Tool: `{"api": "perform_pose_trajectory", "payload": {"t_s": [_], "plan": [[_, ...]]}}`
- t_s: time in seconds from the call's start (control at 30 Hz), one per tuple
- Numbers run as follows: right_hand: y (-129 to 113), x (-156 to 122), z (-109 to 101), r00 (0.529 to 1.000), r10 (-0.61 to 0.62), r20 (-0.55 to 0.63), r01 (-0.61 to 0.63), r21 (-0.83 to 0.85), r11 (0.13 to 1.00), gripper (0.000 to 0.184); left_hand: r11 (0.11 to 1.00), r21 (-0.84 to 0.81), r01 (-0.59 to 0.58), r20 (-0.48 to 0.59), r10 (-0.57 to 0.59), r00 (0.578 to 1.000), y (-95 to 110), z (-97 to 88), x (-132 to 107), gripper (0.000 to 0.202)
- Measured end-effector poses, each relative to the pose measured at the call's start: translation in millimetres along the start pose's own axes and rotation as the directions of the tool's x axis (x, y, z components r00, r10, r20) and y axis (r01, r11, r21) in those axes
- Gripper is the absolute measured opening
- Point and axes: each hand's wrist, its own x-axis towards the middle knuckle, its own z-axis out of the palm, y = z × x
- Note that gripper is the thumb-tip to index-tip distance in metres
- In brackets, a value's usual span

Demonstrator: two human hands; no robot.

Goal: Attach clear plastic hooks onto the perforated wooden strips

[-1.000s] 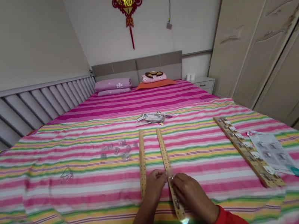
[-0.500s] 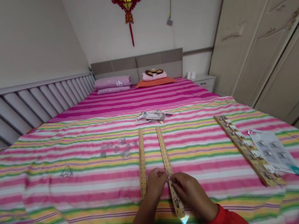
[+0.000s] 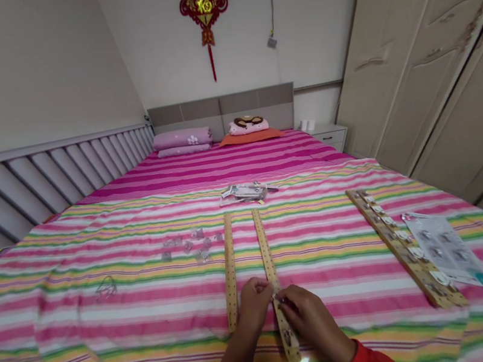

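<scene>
Pinching inward, the left hand (image 3: 254,304) and the right hand (image 3: 312,320) are meeting over a perforated wooden strip (image 3: 281,315), their fingertips closing around a spot on its edge near the bottom centre of the frame. Whether they are gripping something small there I cannot tell (the fingers hide it, though a glint of metal is showing).

From the head view, this strip is running away from the person, with small metal fittings sitting in its lower end while the holes above are showing bare. Just to its left, a second wooden strip (image 3: 229,274) is lying with its holes unfilled as far as can be seen. Toward the right of the frame, a third wooden strip (image 3: 392,236) is carrying a row of round, pale snaps along most of its length, and a printed card of snaps (image 3: 445,249) is lying beside it.

Left of centre, small translucent pieces (image 3: 185,246) are scattered on the striped bedspread (image 3: 108,324) (glassy, and hard to count). Above the strips, a crinkled plastic packet (image 3: 243,193) is lying near the middle of the bed.
</scene>
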Motion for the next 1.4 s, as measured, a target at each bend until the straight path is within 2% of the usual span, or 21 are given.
{"api": "perform_pose_trajectory", "payload": {"t_s": [0.23, 0.43, 0.63, 0.77, 0.87, 0.97, 1.13, 1.27, 1.4], "plan": [[2, 0, 3, 1.0, 0.003, 0.004, -0.003, 0.013, 1.0, 0.019, 1.0, 0.018, -0.01, -0.017, 0.01, 1.0, -2, 2.7, 2, 0.006], [3, 0, 4, 1.0, 0.009, 0.027, -0.01, 0.018, 1.0, 0.02, 0.998, 0.022, 0.052, -0.015, -0.052, 0.999, -6, 5.5, 4, 0.008], [2, 0, 2, 1.0, -0.001, 0.021, 0.0, 0.028, 1.0, 0.021, 0.999, 0.045, -0.01, -0.031, 0.011, 0.999, -13, 5.5, 7, 0.009], [-1, 0, 2, 1.0, -0.001, 0.024, -0.001, 0.055, 0.999, 0.019, 0.999, 0.034, 0.009, -0.081, -0.006, 0.997, -19, 6.5, 10, 0.013], [-2, -1, 1, 1.0, -0.002, -0.02, 0.005, 0.115, 0.993, 0.018, 1.0, 0.015, 0.007, -0.113, -0.006, 0.994, -20, 7.8, 11, 0.014], [0, -3, -1, 0.993, 0.01, -0.119, 0.014, 0.203, 0.979, 0.025, 0.999, -0.047, 0.005, -0.101, -0.01, 0.995, -16, 8.2, 8, 0.012], [9, -4, -6, 0.978, 0.0, -0.208, 0.052, 0.248, 0.967, 0.036, 0.99, -0.08, -0.116, -0.043, 0.113, 0.993, -10, 4.3, -3, 0.008], [11, -3, -3, 0.984, 0.005, -0.177, 0.039, 0.243, 0.969, 0.042, 0.986, 0.02, -0.168, -0.02, 0.169, 0.985, -11, 1.3, -9, 0.016], [14, -1, 5, 0.989, 0.013, -0.145, 0.019, 0.222, 0.975, 0.045, 0.984, 0.057, -0.168, -0.012, 0.169, 0.986, -17, 2.1, -8, 0.02]]}}
